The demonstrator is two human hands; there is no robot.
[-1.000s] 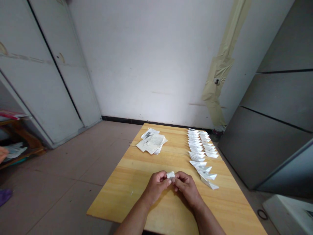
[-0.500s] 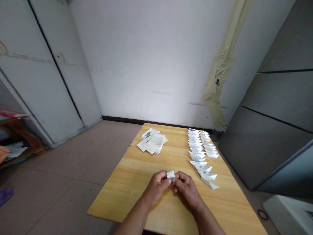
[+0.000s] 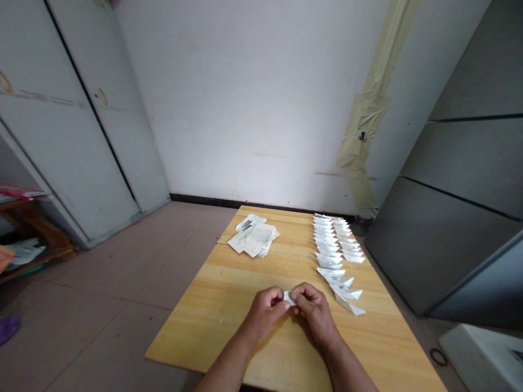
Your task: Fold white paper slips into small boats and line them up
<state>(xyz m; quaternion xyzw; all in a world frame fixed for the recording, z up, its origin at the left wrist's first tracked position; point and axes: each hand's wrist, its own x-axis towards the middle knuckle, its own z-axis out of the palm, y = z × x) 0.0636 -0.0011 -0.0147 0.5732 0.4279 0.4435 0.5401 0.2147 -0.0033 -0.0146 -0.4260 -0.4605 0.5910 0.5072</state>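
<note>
A small folded piece of white paper (image 3: 288,298) is pinched between my two hands, above the near part of the wooden table (image 3: 196,321). My left hand (image 3: 266,310) grips its left side between thumb and fingers. On its right side my right hand (image 3: 312,309) does the same, thumb on top. Fingers cover much of the paper. Rows of folded paper boats (image 3: 327,242) stand to the right, the nearest few (image 3: 343,291) lying looser and overlapping. At the far left of the table lies a pile of flat printed paper sheets (image 3: 259,235).
A white wall (image 3: 253,109) rises behind the table. Grey panelled furniture (image 3: 461,218) stands to the right, with a white box (image 3: 486,354) on the floor near it. On the left are a pale cabinet (image 3: 93,163) and a low wooden shelf (image 3: 36,239).
My right thumb and fingers have moved up and over the folded paper, so less of it shows. Both hands stay close together in nearly the same place.
</note>
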